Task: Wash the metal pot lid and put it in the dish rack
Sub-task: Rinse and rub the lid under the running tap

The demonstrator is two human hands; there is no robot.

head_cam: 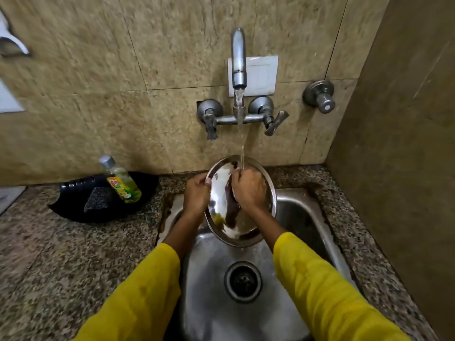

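Observation:
A round shiny metal pot lid [222, 212] is held tilted over the steel sink [211, 279], under a thin stream of water from the wall tap [238, 57]. My left hand [196, 193] grips the lid's left rim, thumb on the shiny face. My right hand [248, 188] is closed and pressed against the lid's face, the water falling onto its knuckles. Whether it holds a scrubber I cannot tell. No dish rack is in view.
On the granite counter at the left sits a black tray [73, 205] with a dark sponge [97, 199] and a green dish soap bottle [121, 180]. The tap's two handles [270, 119] stick out from the tiled wall; a separate valve [320, 96] is further right. A wall closes the right side.

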